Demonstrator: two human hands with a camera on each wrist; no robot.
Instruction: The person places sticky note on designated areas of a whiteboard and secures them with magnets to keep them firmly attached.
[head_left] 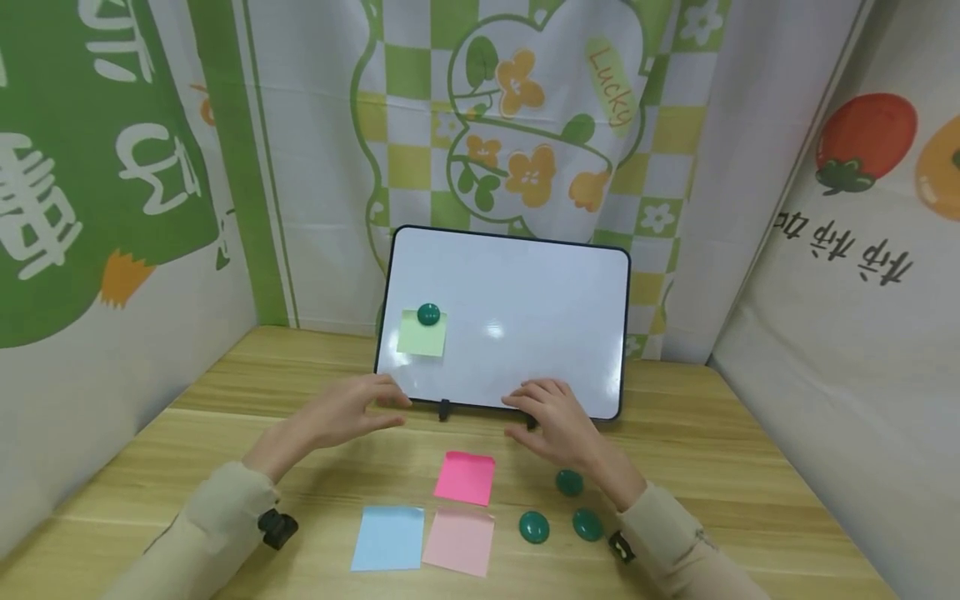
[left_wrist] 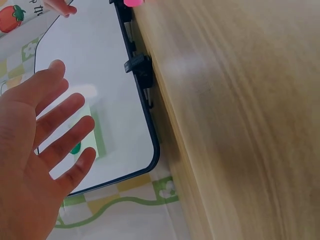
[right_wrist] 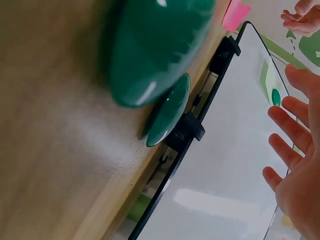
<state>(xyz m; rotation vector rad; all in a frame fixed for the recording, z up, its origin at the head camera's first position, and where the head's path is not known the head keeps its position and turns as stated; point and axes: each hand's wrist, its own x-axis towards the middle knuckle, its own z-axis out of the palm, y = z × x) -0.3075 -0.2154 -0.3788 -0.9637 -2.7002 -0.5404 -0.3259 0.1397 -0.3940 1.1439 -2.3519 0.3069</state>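
A whiteboard (head_left: 525,325) with a dark frame leans upright at the back of the table. On its left side a green round magnet (head_left: 428,314) overlaps the top of a light green sticky note (head_left: 420,340). My left hand (head_left: 352,408) hovers before the board's lower left corner, fingers relaxed and holding nothing. Before the lower right part of the board is my right hand (head_left: 551,421), likewise loose and without anything in it. Between and below the hands lie a bright pink note (head_left: 465,478), a blue note (head_left: 388,538) and a pale pink note (head_left: 459,542).
Three more green magnets, one of them a magnet (head_left: 534,527) nearest the notes, lie on the wooden table (head_left: 720,500) by the right forearm. Black clips (head_left: 444,409) hold the board's bottom edge. Patterned curtains (head_left: 322,167) surround the table at back and sides.
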